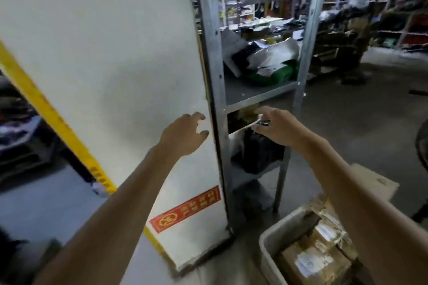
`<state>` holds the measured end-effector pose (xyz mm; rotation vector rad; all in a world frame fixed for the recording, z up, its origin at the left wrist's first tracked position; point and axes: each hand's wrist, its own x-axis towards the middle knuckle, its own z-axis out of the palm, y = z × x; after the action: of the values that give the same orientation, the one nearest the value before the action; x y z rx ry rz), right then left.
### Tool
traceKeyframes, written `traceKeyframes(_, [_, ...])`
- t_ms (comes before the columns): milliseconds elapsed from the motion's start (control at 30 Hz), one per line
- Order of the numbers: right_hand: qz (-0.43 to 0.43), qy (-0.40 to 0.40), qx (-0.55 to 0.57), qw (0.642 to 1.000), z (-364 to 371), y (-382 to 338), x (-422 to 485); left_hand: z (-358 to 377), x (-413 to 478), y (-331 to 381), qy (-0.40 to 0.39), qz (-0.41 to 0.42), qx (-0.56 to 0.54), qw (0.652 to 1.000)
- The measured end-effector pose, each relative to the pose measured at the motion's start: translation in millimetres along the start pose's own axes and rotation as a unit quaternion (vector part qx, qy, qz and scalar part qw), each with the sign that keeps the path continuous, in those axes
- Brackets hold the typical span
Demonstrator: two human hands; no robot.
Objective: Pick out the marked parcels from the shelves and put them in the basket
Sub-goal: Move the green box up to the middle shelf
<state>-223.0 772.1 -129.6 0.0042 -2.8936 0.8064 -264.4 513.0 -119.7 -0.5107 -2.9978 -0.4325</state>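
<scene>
I count two hands in view: left hand (183,134), right hand (278,127). One small dark item (262,122) at the right fingertips, blurred. One basket (266,245), at least two taped boxes (317,259) inside. One metal rack (215,65): one green parcel (271,77), one black parcel (259,152), several white parcels (275,53), too blurred to count. One red sticker (185,209).

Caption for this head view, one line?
Right hand pinches a small object at the metal shelf, left hand hovers empty, boxes lie in the basket.
</scene>
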Motion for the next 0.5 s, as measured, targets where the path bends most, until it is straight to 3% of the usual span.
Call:
traceKeyframes(233, [-0.141, -0.103, 0.037, 0.984, 69.6, -154.1, -8.8, -64.1, -147.2, -121.5, 0.065, -0.185, 0.025, 0.980])
traceKeyframes(500, [-0.296, -0.195, 0.045, 0.934, 165.7, -319.6, -66.0, -107.6, -337.1, -225.7, 0.084, -0.369, 0.027, 0.925])
